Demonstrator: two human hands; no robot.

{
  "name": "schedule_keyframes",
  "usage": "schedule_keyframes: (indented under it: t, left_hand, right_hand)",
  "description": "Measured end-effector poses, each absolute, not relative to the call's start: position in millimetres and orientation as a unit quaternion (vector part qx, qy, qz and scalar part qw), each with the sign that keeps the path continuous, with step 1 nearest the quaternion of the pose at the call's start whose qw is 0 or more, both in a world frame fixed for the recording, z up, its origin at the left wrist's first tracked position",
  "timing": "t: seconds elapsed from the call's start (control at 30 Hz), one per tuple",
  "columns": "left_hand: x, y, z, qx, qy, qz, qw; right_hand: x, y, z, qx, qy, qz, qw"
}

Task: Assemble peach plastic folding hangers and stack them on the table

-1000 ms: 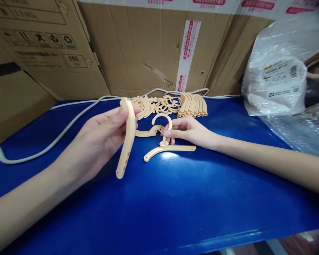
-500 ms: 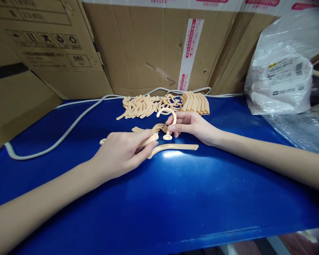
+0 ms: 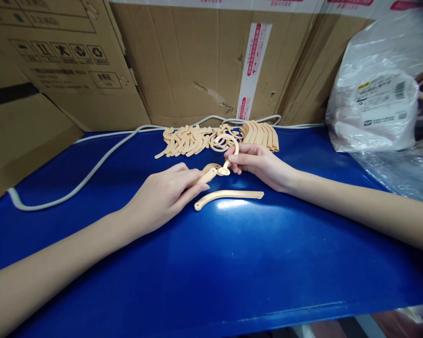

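My right hand (image 3: 255, 162) pinches a cream plastic hook (image 3: 235, 149) by its curved shank, with the small flat base turned down and left. In my left hand (image 3: 172, 190) is a cream plastic arm (image 3: 207, 176), gripped between thumb and fingers, its holed end sticking out to the right. The hook's base meets or nearly meets that end; I cannot tell if they touch. Behind them a curved cream piece (image 3: 211, 166) shows only in part. A loose curved arm (image 3: 229, 194) lies on the blue table just in front of my hands.
At the back of the table (image 3: 232, 263) lie a pile of wavy cream pieces (image 3: 186, 141), several hooks (image 3: 216, 143) and a row of curved arms (image 3: 260, 134). A white cable (image 3: 105, 162) runs along the left. Cardboard boxes (image 3: 197, 61) stand behind; a plastic bag (image 3: 373, 103) sits right.
The hook has tilted, and its base has come up to the end of the arm in my left hand. That arm has moved slightly up and to the right.
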State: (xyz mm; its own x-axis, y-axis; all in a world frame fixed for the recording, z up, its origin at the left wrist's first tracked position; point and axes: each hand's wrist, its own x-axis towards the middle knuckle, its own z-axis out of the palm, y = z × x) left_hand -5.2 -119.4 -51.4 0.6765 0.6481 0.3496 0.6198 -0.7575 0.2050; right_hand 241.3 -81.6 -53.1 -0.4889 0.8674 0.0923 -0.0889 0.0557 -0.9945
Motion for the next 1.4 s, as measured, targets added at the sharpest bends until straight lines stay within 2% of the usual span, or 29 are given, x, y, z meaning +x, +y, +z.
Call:
schedule_keyframes:
  t: [0.4,0.7,1.07,1.4]
  left_hand:
    - [-5.0,-119.5,-52.2,0.920,0.326,0.214,0.035]
    - [-4.4,-120.4,-51.9,0.929,0.302,0.213,-0.024]
    - [-5.7,-120.2,-53.8,0.919,0.334,0.209,-0.004]
    - [-9.0,-119.2,-54.9,0.932,0.286,0.224,-0.005]
  right_hand:
    - [239.6,-79.8,-55.9,-0.324,-0.601,0.613,0.398]
    - [240.2,-78.4,-62.2,-0.296,-0.625,0.598,0.404]
    - [239.9,-78.0,-59.3,-0.319,-0.594,0.616,0.408]
    - [239.9,-78.7,-59.9,-0.317,-0.616,0.606,0.392]
